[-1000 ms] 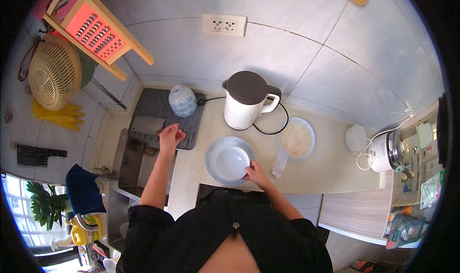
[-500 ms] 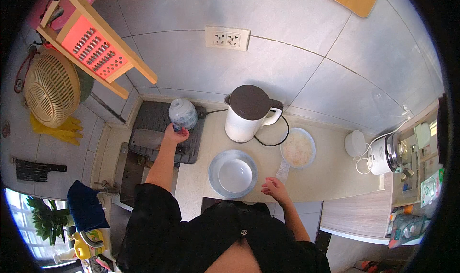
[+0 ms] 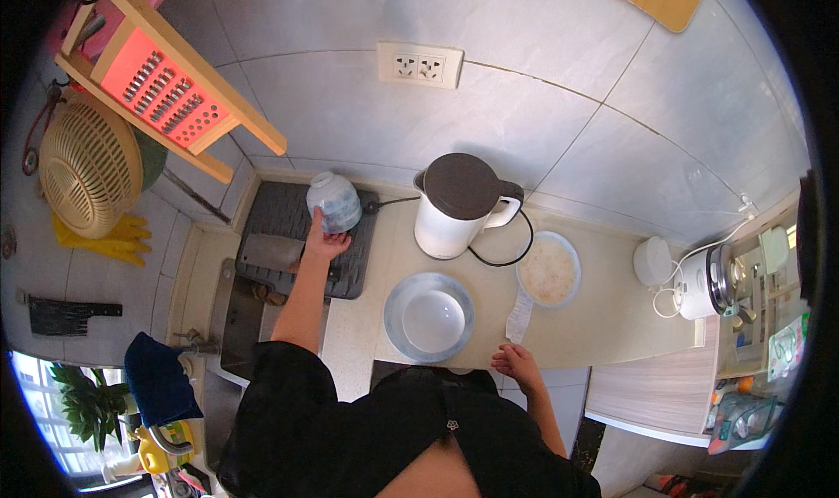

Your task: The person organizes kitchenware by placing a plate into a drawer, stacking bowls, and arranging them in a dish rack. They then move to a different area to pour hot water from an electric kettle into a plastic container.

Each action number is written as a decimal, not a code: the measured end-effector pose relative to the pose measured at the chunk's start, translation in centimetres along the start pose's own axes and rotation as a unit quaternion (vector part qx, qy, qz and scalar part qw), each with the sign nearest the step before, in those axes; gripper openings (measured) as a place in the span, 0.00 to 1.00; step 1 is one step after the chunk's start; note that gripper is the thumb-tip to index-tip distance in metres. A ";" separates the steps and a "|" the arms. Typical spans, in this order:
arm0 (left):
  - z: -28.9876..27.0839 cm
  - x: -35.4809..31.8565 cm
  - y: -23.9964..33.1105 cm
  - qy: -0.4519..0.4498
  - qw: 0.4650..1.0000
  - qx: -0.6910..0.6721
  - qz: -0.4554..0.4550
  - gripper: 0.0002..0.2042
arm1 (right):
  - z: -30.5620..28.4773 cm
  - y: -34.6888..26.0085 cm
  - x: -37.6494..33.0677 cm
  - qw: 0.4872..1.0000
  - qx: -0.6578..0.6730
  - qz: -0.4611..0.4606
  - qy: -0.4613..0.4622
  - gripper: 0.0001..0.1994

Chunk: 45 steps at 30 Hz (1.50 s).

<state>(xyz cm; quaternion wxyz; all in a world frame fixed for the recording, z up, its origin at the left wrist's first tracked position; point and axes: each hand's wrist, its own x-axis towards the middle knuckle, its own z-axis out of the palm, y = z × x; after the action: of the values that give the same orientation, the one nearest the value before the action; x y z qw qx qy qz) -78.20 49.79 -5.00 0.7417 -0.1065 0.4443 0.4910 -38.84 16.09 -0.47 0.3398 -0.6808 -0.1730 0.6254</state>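
My left hand (image 3: 327, 243) reaches to the dark grey ridged mat (image 3: 354, 275) at the back left. Its thumb and fingers close on the lower side of an upside-down bowl (image 3: 333, 199), white with bluish patterning. A cleaver (image 3: 269, 252) appears to lie on the mat beside that wrist. By the counter's front edge, my right hand (image 3: 518, 366) hovers with loosely bent fingers and nothing in them. Nearest to it is a white paper strip (image 3: 518, 319). Between the hands stands a pale blue-rimmed dish (image 3: 395, 310) with a white round centre, perhaps a nested bowl.
A white kettle (image 3: 446, 227) with a dark lid and black cord stands behind the dish. Right of it lies a white plate (image 3: 548, 234) with pale grainy contents. The sink (image 3: 234, 323) is at left. A grater (image 3: 162, 91) and strainer basket (image 3: 92, 166) hang above.
My left hand has shifted on the bowl, its thumb now up along the bowl's side. The bowl tilts slightly differently. My right hand has drawn back a little toward the counter's edge.
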 end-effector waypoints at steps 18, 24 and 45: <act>-1.6 1.4 -0.4 -0.186 0.968 -0.124 0.115 0.21 | 20.2 -16.6 4.3 0.726 -0.396 -0.540 -0.160 0.14; -1.6 2.2 -1.2 -0.242 0.956 -0.097 0.131 0.19 | 33.9 -23.3 17.0 0.562 -0.566 -0.597 -0.086 0.31; 6.5 -15.5 -0.7 -0.031 0.473 0.722 0.504 0.16 | 30.7 -18.6 13.6 0.910 0.134 -0.110 -0.377 0.36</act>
<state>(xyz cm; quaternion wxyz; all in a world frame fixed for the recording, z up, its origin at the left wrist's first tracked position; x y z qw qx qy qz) -75.91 43.51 10.40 0.1940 0.7240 0.5958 0.2886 -62.90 45.83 2.62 0.4040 -0.3194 -0.2762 0.8114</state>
